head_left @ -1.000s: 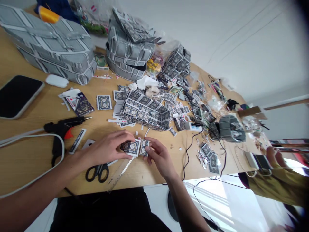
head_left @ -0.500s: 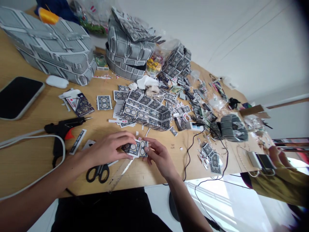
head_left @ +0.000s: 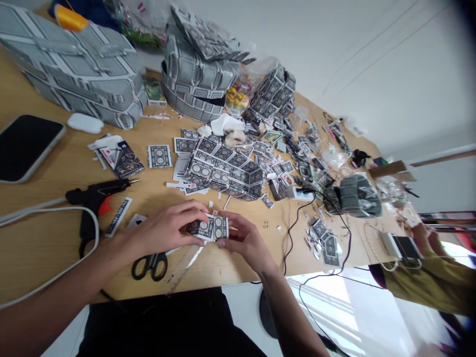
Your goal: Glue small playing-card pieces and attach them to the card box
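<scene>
Between my hands, just above the table, are patterned playing cards (head_left: pixel 201 228), one overlapping another at the right. My left hand (head_left: pixel 174 224) pinches them from the left, fingers over the top edge and thumb below. At the right edge, my right hand (head_left: pixel 243 239) grips the cards with thumb at the lower corner and fingers at the upper side. Below lies a clear ruler (head_left: pixel 185 270), and black-handled scissors (head_left: pixel 149 267) rest by my left forearm. A black glue gun (head_left: pixel 97 194) lies to the left. Beyond my hands sits an open tray-like piece made of cards (head_left: pixel 226 168).
A phone (head_left: pixel 28 146) lies at the left. Grey boxy card-patterned bags (head_left: pixel 201 79) stand at the back. Loose cards and scraps (head_left: pixel 286 168) cover the middle right. A black cable (head_left: pixel 291 243) hangs over the front edge. Another person's sleeve (head_left: pixel 427 285) is at the far right.
My right thumb has slid from the face of the right-hand card down to its lower corner. The cards and my left hand stay almost in place.
</scene>
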Available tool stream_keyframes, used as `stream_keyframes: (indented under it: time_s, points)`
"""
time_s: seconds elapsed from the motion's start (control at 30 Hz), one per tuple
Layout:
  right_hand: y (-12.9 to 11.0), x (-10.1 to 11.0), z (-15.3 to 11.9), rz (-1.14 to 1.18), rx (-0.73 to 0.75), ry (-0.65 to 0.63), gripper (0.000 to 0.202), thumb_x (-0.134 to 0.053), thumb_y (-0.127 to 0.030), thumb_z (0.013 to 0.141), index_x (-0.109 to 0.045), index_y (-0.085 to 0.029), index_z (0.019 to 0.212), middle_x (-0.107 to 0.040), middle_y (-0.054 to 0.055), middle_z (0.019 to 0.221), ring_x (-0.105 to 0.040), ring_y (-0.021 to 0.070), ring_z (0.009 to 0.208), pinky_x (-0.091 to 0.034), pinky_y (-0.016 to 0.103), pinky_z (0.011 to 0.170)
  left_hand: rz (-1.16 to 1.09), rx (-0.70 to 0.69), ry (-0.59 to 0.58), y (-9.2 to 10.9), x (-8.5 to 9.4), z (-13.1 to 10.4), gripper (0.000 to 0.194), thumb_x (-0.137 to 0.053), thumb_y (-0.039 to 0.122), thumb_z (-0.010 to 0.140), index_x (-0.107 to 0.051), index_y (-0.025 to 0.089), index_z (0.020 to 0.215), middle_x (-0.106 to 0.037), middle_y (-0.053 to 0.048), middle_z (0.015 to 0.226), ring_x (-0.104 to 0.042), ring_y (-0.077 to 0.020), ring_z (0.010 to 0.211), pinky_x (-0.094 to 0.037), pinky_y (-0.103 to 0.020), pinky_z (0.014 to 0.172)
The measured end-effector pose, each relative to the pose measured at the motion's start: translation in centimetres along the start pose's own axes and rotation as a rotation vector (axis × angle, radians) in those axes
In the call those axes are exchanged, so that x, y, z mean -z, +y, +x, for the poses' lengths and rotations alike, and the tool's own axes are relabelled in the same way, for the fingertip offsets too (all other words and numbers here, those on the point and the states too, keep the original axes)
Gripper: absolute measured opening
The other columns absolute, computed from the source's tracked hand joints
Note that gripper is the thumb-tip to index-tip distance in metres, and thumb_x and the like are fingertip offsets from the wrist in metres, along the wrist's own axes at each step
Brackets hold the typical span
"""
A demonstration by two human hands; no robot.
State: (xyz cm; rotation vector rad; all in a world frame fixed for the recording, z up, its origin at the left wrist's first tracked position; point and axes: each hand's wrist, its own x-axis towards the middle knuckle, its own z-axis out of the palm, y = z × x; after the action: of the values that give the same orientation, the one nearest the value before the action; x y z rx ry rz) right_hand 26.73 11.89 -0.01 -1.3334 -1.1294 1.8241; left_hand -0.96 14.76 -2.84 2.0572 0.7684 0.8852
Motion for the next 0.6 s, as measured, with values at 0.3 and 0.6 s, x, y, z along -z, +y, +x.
stream_keyframes:
  time_s: [0.3, 0.6]
  points:
    - [-0.18, 0.05, -0.14, -0.002, 0.026, -0.034, 0.071, -0.104, -0.023, 0.072, -0.076, -0.029, 0.137, -0.083, 0.004, 0.117, -0.079, 0.0217, 0.103, -0.064, 0.038, 0.096, -0.001, 0.045, -0.028, 0.49, 0.11, -0.04, 0.028, -0.076, 0.033, 0.103, -0.07, 0.022, 0.128, -0.071, -0.008, 0.137, -0.072, -0.0227, 0.121, -0.058, -0.036, 0.104]
    - [-0.17, 0.04, -0.24, 0.0, 0.041, -0.061, 0.073, -0.104, -0.02, 0.071, -0.074, -0.028, 0.137, -0.083, 0.003, 0.112, -0.079, 0.0215, 0.101, -0.065, 0.038, 0.095, 0.006, 0.044, -0.018, 0.9, 0.21, 0.23, 0.024, -0.076, 0.028, 0.101, -0.07, 0.02, 0.123, -0.072, -0.009, 0.132, -0.073, -0.0229, 0.117, -0.059, -0.034, 0.095]
